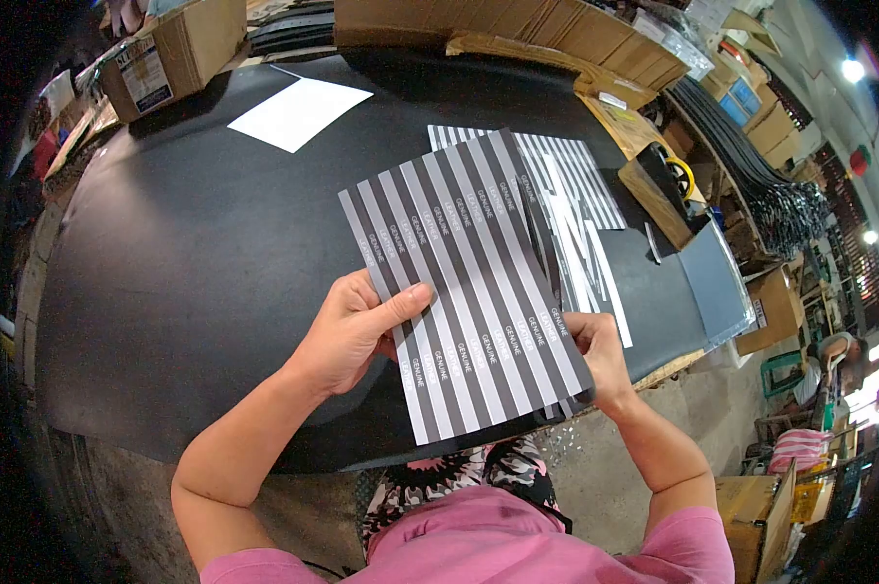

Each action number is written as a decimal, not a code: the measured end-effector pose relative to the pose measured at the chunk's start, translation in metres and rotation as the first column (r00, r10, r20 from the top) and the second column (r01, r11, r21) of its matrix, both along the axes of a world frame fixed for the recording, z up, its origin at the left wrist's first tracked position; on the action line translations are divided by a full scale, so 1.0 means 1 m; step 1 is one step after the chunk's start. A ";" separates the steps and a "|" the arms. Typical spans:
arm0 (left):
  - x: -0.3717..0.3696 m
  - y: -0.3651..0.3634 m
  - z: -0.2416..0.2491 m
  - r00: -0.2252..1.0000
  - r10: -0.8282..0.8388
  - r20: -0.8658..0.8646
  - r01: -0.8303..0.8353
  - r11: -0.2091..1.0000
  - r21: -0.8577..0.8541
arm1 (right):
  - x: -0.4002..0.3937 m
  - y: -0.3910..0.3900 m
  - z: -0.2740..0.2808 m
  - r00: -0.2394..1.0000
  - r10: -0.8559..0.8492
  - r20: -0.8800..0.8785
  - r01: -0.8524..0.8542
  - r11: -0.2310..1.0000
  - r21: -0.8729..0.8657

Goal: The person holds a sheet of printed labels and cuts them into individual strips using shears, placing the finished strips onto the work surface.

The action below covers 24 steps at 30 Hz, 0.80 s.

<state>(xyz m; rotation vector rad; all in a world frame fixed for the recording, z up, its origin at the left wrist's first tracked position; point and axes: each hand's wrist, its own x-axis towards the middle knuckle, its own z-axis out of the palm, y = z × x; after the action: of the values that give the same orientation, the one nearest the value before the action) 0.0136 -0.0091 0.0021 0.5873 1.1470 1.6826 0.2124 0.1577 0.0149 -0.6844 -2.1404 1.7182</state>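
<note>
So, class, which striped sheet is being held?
The nearer striped sheet, in the left hand and right hand; the farther striped sheet lies on the black table, partly hidden.

Both hands (347, 336) apart, elbows (198, 482) bent

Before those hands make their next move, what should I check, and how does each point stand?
1. Left hand gripping the striped sheet: ok, thumb pressed on its face.
2. Right hand gripping securely: cannot tell, partly hidden behind the sheet.
3. Striped sheet flat on the black table: not ok, held up in front of the body.
4. White strips neatly squared: not ok, loose and overlapping.
5. White sheet clear of both hands: ok.
</note>
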 end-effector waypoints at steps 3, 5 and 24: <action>0.001 0.002 -0.002 1.000 0.016 -0.026 -0.015 0.999 0.036 | 0.001 0.003 -0.004 1.000 -0.007 0.023 0.007 1.000 0.025; 0.003 0.003 -0.001 0.998 0.033 -0.057 -0.029 0.998 0.060 | 0.001 0.004 -0.005 1.000 -0.009 0.024 0.008 1.000 0.027; 0.001 0.003 -0.001 0.997 0.029 -0.069 -0.026 0.999 0.039 | 0.002 0.004 -0.009 0.999 -0.043 0.015 0.042 0.996 0.072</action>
<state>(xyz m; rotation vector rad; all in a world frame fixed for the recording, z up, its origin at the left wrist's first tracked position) 0.0148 -0.0063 0.0010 0.6611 1.1794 1.7222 0.2143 0.1620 0.0058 -0.7212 -2.1714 1.6109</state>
